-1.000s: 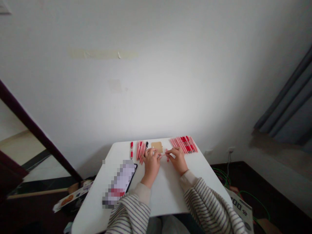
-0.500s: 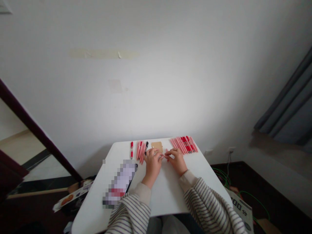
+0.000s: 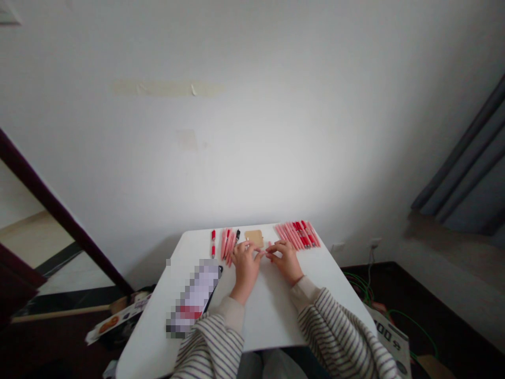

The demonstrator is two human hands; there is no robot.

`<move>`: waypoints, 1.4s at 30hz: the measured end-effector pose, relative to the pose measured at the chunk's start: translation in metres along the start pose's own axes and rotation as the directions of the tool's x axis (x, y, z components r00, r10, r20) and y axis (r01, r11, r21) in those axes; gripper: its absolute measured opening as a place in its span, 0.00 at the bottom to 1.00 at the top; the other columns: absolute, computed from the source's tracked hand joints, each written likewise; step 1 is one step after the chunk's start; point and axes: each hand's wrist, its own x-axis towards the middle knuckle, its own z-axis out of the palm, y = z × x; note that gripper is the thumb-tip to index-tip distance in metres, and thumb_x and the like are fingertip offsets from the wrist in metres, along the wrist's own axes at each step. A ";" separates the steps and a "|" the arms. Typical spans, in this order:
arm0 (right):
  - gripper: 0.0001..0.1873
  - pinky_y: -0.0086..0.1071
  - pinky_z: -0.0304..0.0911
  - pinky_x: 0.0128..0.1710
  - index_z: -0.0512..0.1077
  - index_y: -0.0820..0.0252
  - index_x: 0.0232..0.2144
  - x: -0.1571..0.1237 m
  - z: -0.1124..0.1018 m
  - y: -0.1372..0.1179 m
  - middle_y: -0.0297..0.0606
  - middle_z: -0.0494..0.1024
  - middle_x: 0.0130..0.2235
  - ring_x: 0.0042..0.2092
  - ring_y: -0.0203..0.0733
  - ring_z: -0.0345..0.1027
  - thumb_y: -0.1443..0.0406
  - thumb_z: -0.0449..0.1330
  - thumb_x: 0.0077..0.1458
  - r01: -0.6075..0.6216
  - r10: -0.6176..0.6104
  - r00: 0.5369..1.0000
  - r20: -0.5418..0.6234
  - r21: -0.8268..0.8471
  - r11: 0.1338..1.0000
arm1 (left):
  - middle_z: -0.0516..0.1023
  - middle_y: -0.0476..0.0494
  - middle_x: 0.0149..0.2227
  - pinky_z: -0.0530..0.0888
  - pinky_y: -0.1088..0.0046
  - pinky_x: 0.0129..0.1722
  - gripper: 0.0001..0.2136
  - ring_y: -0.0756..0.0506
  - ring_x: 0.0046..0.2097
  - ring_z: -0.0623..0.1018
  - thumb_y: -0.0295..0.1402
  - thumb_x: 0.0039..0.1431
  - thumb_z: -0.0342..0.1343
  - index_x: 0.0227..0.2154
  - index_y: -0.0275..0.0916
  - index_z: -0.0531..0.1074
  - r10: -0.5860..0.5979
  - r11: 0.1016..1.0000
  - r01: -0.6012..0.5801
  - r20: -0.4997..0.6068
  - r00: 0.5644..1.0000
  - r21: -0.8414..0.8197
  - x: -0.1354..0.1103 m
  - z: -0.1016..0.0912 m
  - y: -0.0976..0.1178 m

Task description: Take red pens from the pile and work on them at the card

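Over the middle of the white table [image 3: 272, 316], my left hand [image 3: 246, 263] and my right hand [image 3: 286, 260] meet fingertip to fingertip. Both are closed in a pinch on a small pink pen part [image 3: 264, 253], mostly covered by the fingers. Just behind my right fingers another short pink piece [image 3: 270, 243] shows. Left of my left hand lies a small group of pink and red pens [image 3: 226, 245], with a black pen [image 3: 238, 235] beside them. A tan square pad [image 3: 254, 237] lies behind my hands.
A longer row of pink and red pens [image 3: 298, 234] lies at the back right. Two short red pen pieces [image 3: 213, 243] lie at the back left. A phone with a blurred screen [image 3: 195, 295] rests left of my left forearm. The wall [image 3: 252, 179] stands behind the table.
My fingers have shifted slightly around the small pink part, and the left fingers look a little more spread. The pens, pad and phone have stayed in place.
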 end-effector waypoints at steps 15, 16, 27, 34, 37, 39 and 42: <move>0.07 0.42 0.67 0.47 0.78 0.56 0.31 0.001 0.001 -0.001 0.41 0.77 0.36 0.42 0.45 0.72 0.59 0.64 0.52 0.029 -0.029 1.000 -0.001 0.130 0.991 | 0.77 0.43 0.43 0.64 0.56 0.53 0.05 0.41 0.50 0.72 0.36 0.53 0.61 0.33 0.45 0.79 -0.020 0.993 0.016 -0.030 0.999 -0.116 0.005 0.001 -0.002; 0.09 0.42 0.68 0.45 0.77 0.57 0.31 0.001 0.002 -0.001 0.41 0.77 0.36 0.40 0.44 0.72 0.57 0.65 0.52 0.024 -0.022 1.000 -0.010 0.147 0.989 | 0.77 0.43 0.44 0.64 0.55 0.53 0.06 0.41 0.50 0.72 0.37 0.53 0.61 0.33 0.45 0.79 -0.022 0.993 0.018 -0.028 0.999 -0.115 0.005 0.002 -0.003; 0.14 0.38 0.67 0.40 0.69 0.57 0.27 0.000 0.005 0.000 0.36 0.75 0.33 0.36 0.41 0.71 0.54 0.63 0.52 -0.043 0.046 0.999 -0.021 0.131 0.990 | 0.76 0.43 0.48 0.63 0.53 0.54 0.04 0.40 0.52 0.71 0.34 0.53 0.60 0.29 0.45 0.80 0.009 0.994 -0.001 0.063 0.998 -0.112 0.004 0.010 -0.007; 0.03 0.46 0.55 0.51 0.74 0.56 0.32 0.000 -0.004 -0.005 0.39 0.78 0.36 0.45 0.47 0.66 0.64 0.63 0.54 0.014 -0.016 1.000 -0.015 -0.131 0.991 | 0.76 0.42 0.46 0.64 0.54 0.54 0.04 0.40 0.52 0.70 0.32 0.55 0.58 0.29 0.41 0.77 0.043 0.993 -0.040 0.031 0.999 -0.109 0.002 0.012 -0.011; 0.12 0.48 0.51 0.52 0.77 0.50 0.38 -0.002 -0.009 -0.005 0.37 0.78 0.40 0.50 0.50 0.61 0.72 0.61 0.53 0.082 -0.075 0.997 0.036 -0.275 0.958 | 0.75 0.41 0.46 0.64 0.54 0.55 0.04 0.40 0.53 0.69 0.31 0.55 0.57 0.30 0.41 0.77 0.070 0.995 -0.070 0.002 0.998 -0.065 0.002 0.006 -0.012; 0.17 0.48 0.51 0.52 0.78 0.45 0.37 -0.003 -0.011 -0.003 0.35 0.78 0.44 0.51 0.51 0.58 0.74 0.59 0.53 0.145 -0.121 0.988 0.092 -0.337 0.930 | 0.74 0.41 0.47 0.63 0.54 0.56 0.04 0.40 0.53 0.69 0.31 0.56 0.56 0.31 0.41 0.76 0.077 0.997 -0.077 -0.002 0.997 -0.031 0.001 0.002 -0.012; 0.16 0.50 0.50 0.53 0.80 0.42 0.33 -0.004 -0.011 -0.001 0.33 0.76 0.48 0.53 0.52 0.56 0.72 0.61 0.53 0.215 -0.172 0.974 0.145 -0.373 0.903 | 0.74 0.41 0.48 0.63 0.52 0.56 0.05 0.40 0.53 0.69 0.32 0.56 0.56 0.30 0.42 0.76 0.073 0.997 -0.073 0.005 0.997 0.007 0.001 -0.003 -0.013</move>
